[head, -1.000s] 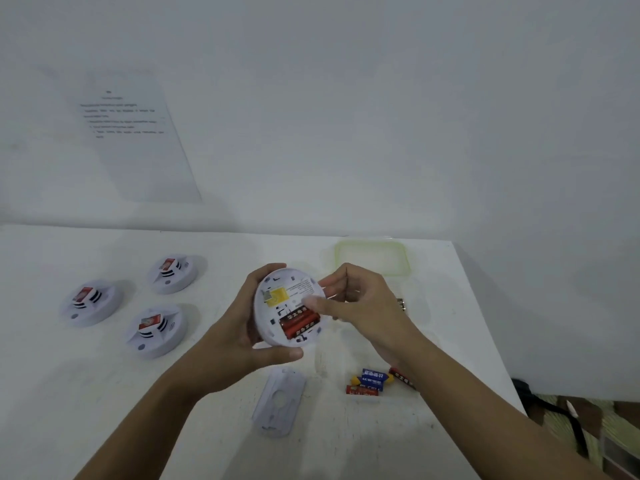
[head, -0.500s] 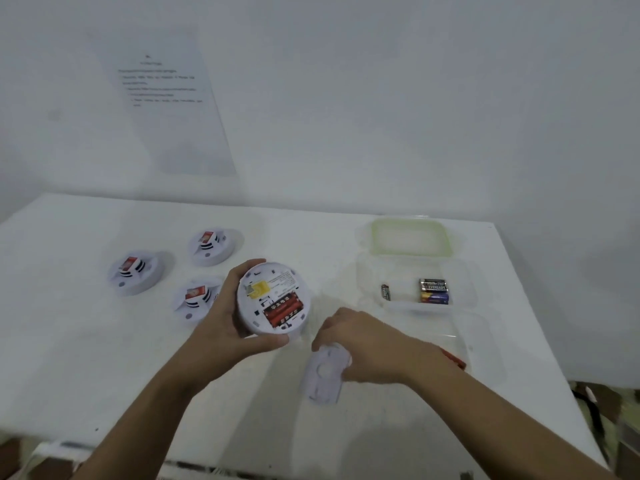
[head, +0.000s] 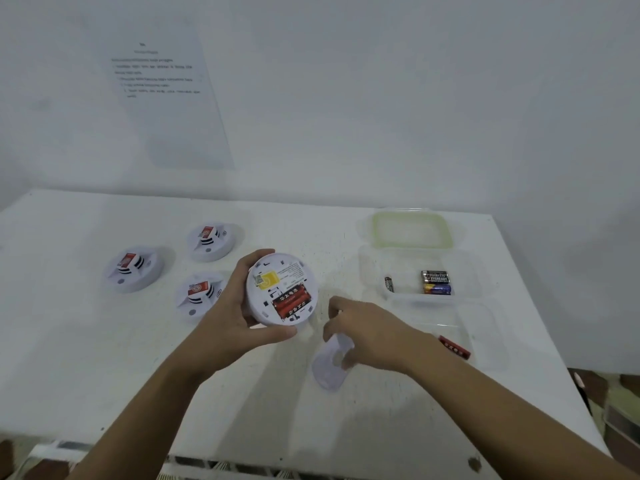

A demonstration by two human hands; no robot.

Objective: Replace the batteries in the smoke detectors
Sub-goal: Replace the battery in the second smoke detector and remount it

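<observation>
Evidently gripped the smoke detector [head: 282,271] underside up in the left hand [head: 232,320], fingers and thumb wrapped round its rim, just above the table [head: 104,358]. Showed two red batteries [head: 291,301] seated side by side in its open bay. Reached down with the right hand [head: 377,336], fingers curled over the white cover plate [head: 327,374] lying on the table just beside the detector, thumb at its near edge, apparently pinching it. Had three more detectors [head: 133,268] sitting dome side up to the far left, well apart from the work. Had spare batteries [head: 434,282] in the clear container [head: 467,258] at the right, plus one loose red battery [head: 453,347] near the right forearm. Judged the step as fetching the cover to close the bay. Risked, from here, dropping the thin plate from a shallow pinch at one edge. Risked seating it skewed, with only one hand to press it against a detector tilted in the other palm. Risked shaking a cell off its contacts if tipped too far. Might also have mistaken the loose red battery for a fresh one, both lots lying close together.
</observation>
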